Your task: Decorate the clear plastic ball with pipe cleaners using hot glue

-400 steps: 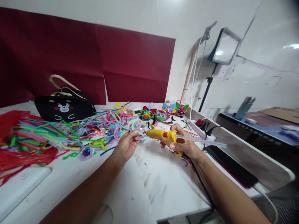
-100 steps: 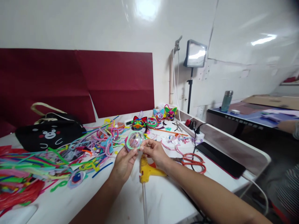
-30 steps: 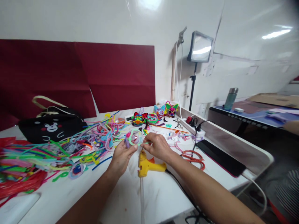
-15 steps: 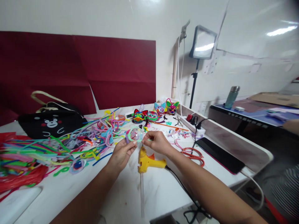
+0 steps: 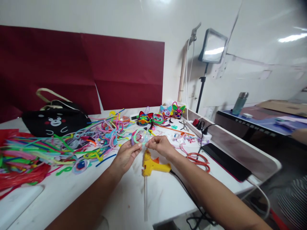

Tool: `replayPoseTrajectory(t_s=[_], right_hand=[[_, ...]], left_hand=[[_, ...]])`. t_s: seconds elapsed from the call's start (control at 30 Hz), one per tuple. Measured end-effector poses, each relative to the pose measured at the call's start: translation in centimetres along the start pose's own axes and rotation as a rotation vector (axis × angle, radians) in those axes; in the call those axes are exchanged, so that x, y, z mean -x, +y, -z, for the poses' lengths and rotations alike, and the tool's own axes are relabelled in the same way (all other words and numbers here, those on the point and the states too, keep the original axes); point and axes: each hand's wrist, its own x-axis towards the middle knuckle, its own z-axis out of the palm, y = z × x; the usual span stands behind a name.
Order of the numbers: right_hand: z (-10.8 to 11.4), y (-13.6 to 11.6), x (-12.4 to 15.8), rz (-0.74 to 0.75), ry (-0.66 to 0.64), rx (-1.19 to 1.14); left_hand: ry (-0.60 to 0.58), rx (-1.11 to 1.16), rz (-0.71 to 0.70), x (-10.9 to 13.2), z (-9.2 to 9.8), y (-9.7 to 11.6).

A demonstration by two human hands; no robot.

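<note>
Between finger and thumb, my left hand (image 5: pixel 127 155) grips a clear round ornament (image 5: pixel 139 136) ringed with light green and purple pipe cleaners. Close on its right, my right hand (image 5: pixel 160 145) pinches the end of a pale green pipe cleaner, mostly covered by the fingers. Just below both hands, a yellow hot glue gun (image 5: pixel 153 166) lies on the white table, with a clear glue stick (image 5: pixel 145 201) poking from its back. Behind the ornament stand several finished pipe-cleaner animal heads, among them a red and black one (image 5: pixel 145 118) and a pink and green one (image 5: pixel 178 111).
Loose pipe cleaners (image 5: pixel 59 150) cover the table's left side, before a black bag (image 5: pixel 56 123). To the right lie orange-red pipe-cleaner loops (image 5: pixel 198 159), a phone (image 5: pixel 226 162) on a white cable, and a power strip (image 5: pixel 201 131). The glue gun's black cord (image 5: pixel 183 185) runs off the front edge.
The view has shifted slightly. Both hands stay close together on the ornament, which is turned a little; the pale green pipe cleaner at my right fingers shows less.
</note>
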Motion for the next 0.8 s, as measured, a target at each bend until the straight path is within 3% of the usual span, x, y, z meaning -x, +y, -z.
replayPoseTrajectory(t_s=[0.57, 0.8], right_hand=[[-1.1, -1.7, 1.4, -0.087, 0.063, -0.229], [-1.8, -1.9, 1.8, -0.042, 0.068, -0.322]], left_hand=[[-0.058, 0.053, 0.012, 0.1, 0.2, 0.2], [-0.134, 0.068, -0.019, 0.4, 0.1, 0.3]])
